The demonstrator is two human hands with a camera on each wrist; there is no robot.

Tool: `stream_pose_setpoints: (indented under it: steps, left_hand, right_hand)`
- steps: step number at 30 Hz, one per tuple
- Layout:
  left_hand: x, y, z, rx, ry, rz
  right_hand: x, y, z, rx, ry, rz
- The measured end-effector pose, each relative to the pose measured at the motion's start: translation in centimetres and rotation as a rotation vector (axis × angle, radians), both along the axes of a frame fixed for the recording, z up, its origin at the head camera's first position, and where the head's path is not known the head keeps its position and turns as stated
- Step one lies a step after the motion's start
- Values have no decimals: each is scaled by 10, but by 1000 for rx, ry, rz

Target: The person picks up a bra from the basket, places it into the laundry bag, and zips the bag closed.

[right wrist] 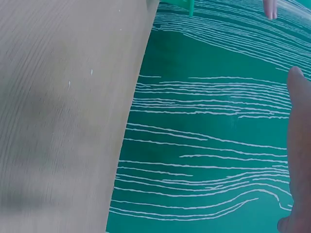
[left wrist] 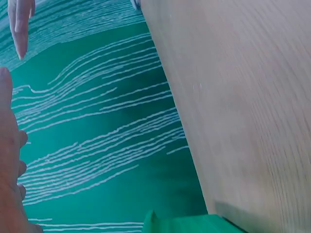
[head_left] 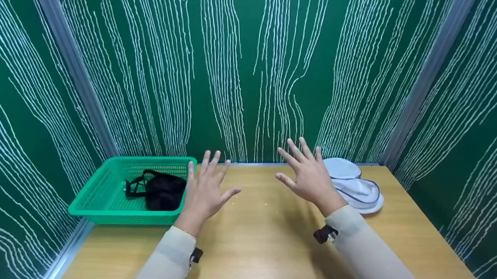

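Observation:
Both hands hover over the wooden table with fingers spread and nothing held. The left hand point(head_left: 205, 191) is nearest to a green plastic basket point(head_left: 81, 205), overlapping its right edge in the head view. Inside the basket lies a black bundle with straps point(head_left: 164, 189); its exact kind cannot be told. The right hand point(head_left: 311, 176) is nearest to a pair of white slippers point(head_left: 355, 189) with dark edging, and partly covers them. In the left wrist view the left hand point(left wrist: 9, 170) shows at the left edge; in the right wrist view the right hand point(right wrist: 300, 145) shows at the right edge.
The wooden table point(head_left: 253, 248) carries a few tiny pale specks near its middle. Green walls point(head_left: 255, 93) with white wavy lines close in the back and both sides, joined by grey metal posts point(head_left: 430, 68). Each wrist wears a small black camera point(head_left: 323, 234).

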State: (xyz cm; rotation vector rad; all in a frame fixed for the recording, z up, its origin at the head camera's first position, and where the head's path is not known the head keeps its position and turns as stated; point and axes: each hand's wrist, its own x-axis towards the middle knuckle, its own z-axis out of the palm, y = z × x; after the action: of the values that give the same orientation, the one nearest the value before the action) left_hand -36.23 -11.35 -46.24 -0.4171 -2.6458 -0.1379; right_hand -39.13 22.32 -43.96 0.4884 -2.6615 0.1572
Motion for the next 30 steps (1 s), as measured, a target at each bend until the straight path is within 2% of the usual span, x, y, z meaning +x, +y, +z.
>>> stream_pose_setpoints:
  steps: [10,16,20,25,30]
  left_hand:
    - [-7,-36,-2,42,-42,108]
    - [-14,-61,-12,138,-132,205]
    - [-16,-69,-19,216,-213,272]
    - [-17,-72,-23,340,-328,260]
    - [-17,-76,-28,346,-427,229]
  right_hand:
    - [-2,34,-6,-41,-101,-72]
    - [-4,70,-19,-64,-166,-110]
    - [-1,94,-32,-105,-203,-137]
    - [0,119,-50,-145,-255,-170]
    - [1,135,-69,-187,-371,-218]
